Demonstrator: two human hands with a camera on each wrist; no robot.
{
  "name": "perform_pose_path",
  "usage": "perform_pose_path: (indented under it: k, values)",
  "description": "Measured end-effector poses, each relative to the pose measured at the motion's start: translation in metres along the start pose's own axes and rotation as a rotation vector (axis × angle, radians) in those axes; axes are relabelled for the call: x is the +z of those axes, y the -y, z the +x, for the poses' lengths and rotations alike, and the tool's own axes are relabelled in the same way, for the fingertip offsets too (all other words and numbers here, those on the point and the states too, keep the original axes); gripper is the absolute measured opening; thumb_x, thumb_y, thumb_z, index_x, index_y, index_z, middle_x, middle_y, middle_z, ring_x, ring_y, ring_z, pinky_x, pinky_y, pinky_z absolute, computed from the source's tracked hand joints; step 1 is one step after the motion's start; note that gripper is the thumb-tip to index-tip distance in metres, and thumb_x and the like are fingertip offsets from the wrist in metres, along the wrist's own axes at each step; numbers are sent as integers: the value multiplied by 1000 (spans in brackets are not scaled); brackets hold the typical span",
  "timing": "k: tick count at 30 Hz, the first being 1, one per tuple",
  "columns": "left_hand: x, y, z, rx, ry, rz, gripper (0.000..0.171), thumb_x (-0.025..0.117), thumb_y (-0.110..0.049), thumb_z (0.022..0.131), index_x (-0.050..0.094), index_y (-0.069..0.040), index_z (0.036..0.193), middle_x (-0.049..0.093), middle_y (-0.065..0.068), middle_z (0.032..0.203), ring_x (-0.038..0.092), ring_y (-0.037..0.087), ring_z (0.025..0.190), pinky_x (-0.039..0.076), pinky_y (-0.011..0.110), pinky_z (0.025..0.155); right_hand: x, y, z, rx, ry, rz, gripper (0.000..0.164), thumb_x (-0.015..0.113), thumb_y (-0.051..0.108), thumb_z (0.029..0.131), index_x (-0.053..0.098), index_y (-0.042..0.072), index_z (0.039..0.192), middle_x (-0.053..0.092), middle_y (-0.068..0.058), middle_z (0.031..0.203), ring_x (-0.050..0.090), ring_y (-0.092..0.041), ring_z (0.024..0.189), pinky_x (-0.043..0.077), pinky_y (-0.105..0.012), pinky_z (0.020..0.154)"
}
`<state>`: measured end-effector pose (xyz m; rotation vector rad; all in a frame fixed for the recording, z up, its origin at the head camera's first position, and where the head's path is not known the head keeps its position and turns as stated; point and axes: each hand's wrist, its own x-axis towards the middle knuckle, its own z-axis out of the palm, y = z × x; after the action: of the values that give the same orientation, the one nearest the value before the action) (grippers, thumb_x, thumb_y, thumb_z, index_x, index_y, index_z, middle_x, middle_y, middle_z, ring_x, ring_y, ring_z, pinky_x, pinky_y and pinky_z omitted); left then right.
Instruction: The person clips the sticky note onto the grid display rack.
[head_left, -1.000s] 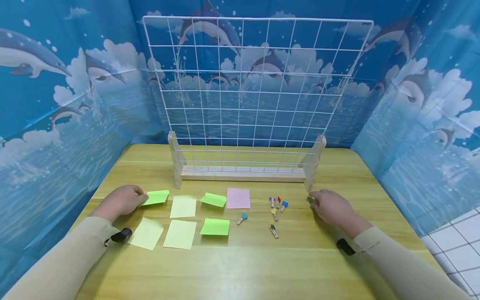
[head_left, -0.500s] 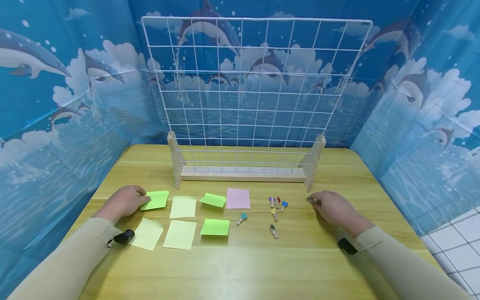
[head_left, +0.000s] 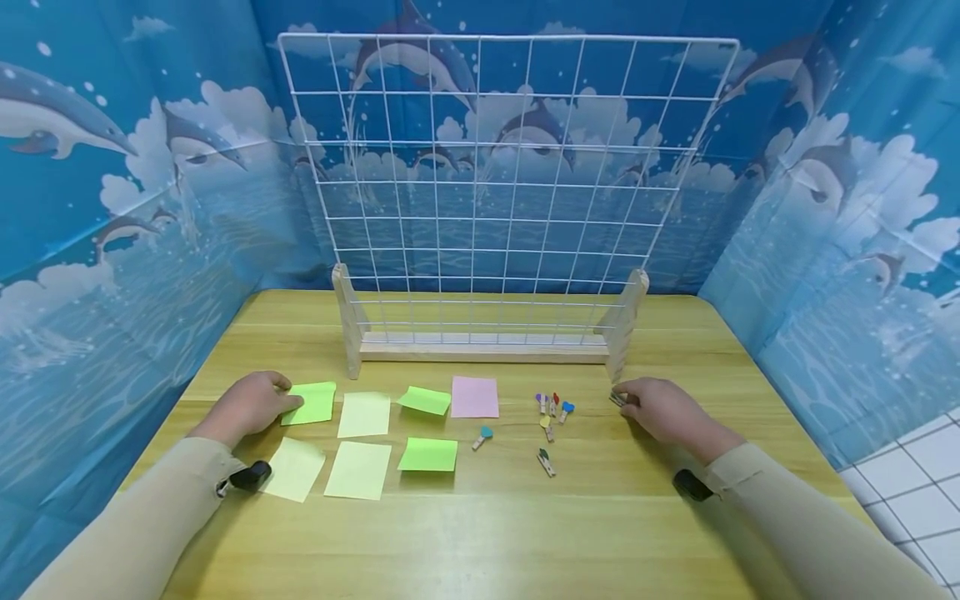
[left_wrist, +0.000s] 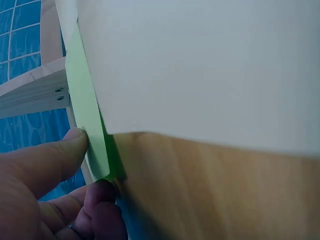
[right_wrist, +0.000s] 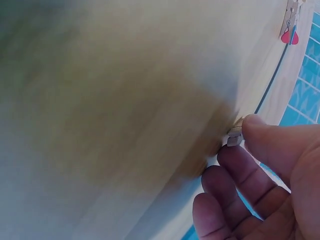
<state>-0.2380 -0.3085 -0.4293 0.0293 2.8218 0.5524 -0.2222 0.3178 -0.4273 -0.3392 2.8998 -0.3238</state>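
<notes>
At the left of the table, my left hand (head_left: 251,403) pinches the edge of a green sticky note (head_left: 312,402) between thumb and fingers. The left wrist view shows this green note (left_wrist: 86,107) with the thumb on one face and a fingertip at its lower end. On the right, my right hand (head_left: 666,410) pinches a small wooden clothespin (head_left: 617,399). In the right wrist view the clothespin (right_wrist: 234,137) sits between thumb and index fingertip, mostly hidden; the other fingers curl loosely below.
A white wire grid (head_left: 495,183) stands upright in a wooden base (head_left: 483,350). Pale yellow notes (head_left: 364,414), green notes (head_left: 428,455) and a pink note (head_left: 475,397) lie before it. Several small clothespins (head_left: 546,462) with coloured decorations lie right of the notes.
The left hand has moved slightly right, and the green note's near edge has shifted a little toward me. The right hand keeps its clothespin, which has turned slightly.
</notes>
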Motion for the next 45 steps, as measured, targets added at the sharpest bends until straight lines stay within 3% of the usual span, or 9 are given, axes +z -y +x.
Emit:
perform_pose_path:
  k: [4, 11, 19, 24, 27, 35, 39, 45]
  values:
    - [1, 1, 0, -4, -9, -16, 64, 68, -40, 101, 59, 11, 139, 60, 34, 141, 55, 56, 129, 46, 67, 105, 2, 2, 4, -24, -7, -16, 34, 69, 10, 101, 68, -1, 133, 75, -9, 100, 62, -18, 82, 57, -43, 77]
    - [-2, -1, -2, -19, -1, -62, 65, 68, -39, 101, 57, 11, 141, 57, 34, 144, 55, 55, 129, 46, 66, 106, 5, 4, 8, -7, 17, 8, 40, 68, 5, 100, 65, 3, 140, 71, -6, 94, 60, -17, 78, 55, -37, 72]
    - [-4, -3, -2, -24, -3, -134, 61, 68, -37, 102, 57, 8, 141, 60, 31, 142, 60, 48, 123, 49, 63, 102, 5, 3, 10, -12, 31, 26, 28, 68, 4, 100, 69, 5, 128, 69, -4, 91, 59, -18, 77, 55, -38, 71]
    - [-1, -4, -2, -2, -42, -133, 50, 66, -34, 104, 61, 6, 134, 66, 28, 130, 65, 41, 110, 52, 56, 94, 6, 2, 9, -1, 1, 63, 12, 70, 6, 100, 64, 8, 110, 67, -4, 92, 58, -19, 79, 53, -38, 72]
    - [1, -5, 0, 14, -72, -125, 39, 64, -29, 105, 65, 3, 127, 68, 24, 120, 63, 34, 100, 52, 50, 88, 6, 2, 9, 0, -17, 79, 11, 71, 6, 100, 61, 9, 103, 67, -4, 93, 59, -20, 81, 53, -39, 74]
    - [5, -6, 2, 57, -152, -98, 21, 60, -23, 107, 67, -5, 113, 67, 14, 108, 57, 29, 90, 47, 44, 82, 5, 2, 8, 4, -17, 78, 21, 71, 9, 100, 68, 2, 120, 71, -9, 100, 61, -21, 85, 57, -45, 80]
    - [3, -7, 1, 79, -163, -106, 19, 60, -23, 108, 67, -6, 113, 67, 14, 107, 58, 29, 90, 48, 43, 81, 4, 3, 8, -24, -57, 84, 14, 72, 11, 99, 71, 5, 111, 72, -6, 95, 60, -20, 81, 55, -41, 76]
    - [-4, -10, -3, 119, -205, -113, 19, 60, -23, 108, 69, -6, 113, 67, 12, 104, 57, 27, 88, 47, 42, 80, 1, 8, 7, -34, -113, 107, 17, 74, 19, 99, 71, 5, 110, 66, -1, 83, 54, -16, 72, 46, -32, 65]
